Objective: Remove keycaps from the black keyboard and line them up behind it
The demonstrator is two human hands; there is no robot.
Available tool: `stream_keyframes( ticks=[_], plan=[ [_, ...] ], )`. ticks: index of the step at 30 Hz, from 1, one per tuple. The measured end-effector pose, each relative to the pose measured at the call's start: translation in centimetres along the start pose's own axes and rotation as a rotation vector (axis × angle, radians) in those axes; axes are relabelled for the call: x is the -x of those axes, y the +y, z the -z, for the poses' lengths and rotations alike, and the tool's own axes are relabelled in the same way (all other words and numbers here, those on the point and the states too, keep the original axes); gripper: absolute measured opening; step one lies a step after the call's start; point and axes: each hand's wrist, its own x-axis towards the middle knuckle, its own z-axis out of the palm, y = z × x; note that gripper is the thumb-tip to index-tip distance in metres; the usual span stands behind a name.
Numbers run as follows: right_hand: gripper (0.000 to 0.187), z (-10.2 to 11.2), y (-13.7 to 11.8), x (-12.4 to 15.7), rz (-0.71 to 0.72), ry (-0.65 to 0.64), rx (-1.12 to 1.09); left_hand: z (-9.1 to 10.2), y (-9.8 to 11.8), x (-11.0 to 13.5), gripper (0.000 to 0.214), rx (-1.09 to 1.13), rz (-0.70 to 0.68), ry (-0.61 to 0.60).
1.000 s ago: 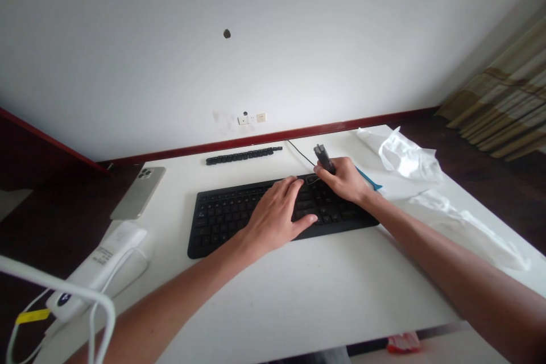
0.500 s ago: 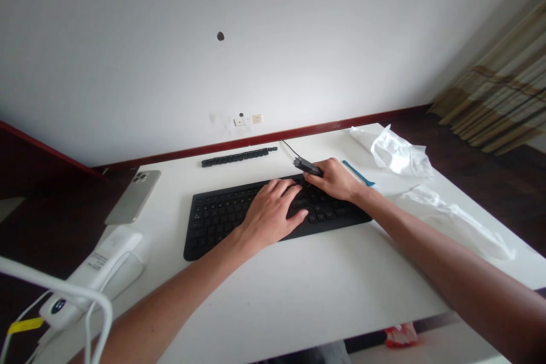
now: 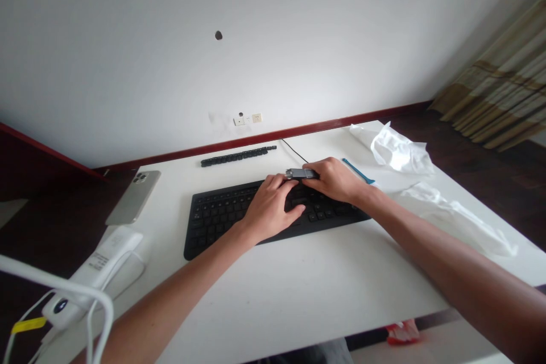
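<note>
A black keyboard lies across the middle of the white table. My left hand rests on the keys right of centre, fingers curled down and thumb out to the right. My right hand is closed round a small grey and black tool, held level over the keyboard's top edge. The tool's tip lies by my left fingertips. A thin black cable runs from behind my right hand to the table's back edge.
A row of loose black keycaps lies behind the keyboard. A phone lies face down at the left. A white device with a white cable sits front left. A blue tool and crumpled white plastic lie at the right.
My right hand has tipped the tool from upright down to level and brought it left to the keyboard's top edge. My left hand has shifted slightly toward the top row.
</note>
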Motion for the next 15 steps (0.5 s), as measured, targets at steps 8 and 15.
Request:
stream_keyframes(
  ticks=[8,15],
  plan=[
    [0.014,-0.20,0.72,-0.09,0.013,-0.029,-0.074,-0.35,-0.54,-0.38,0.042,0.094,0.059,0.002],
    [0.026,-0.20,0.92,-0.41,-0.100,0.006,-0.146,-0.48,-0.32,-0.24,0.040,0.075,0.046,0.028]
  ],
)
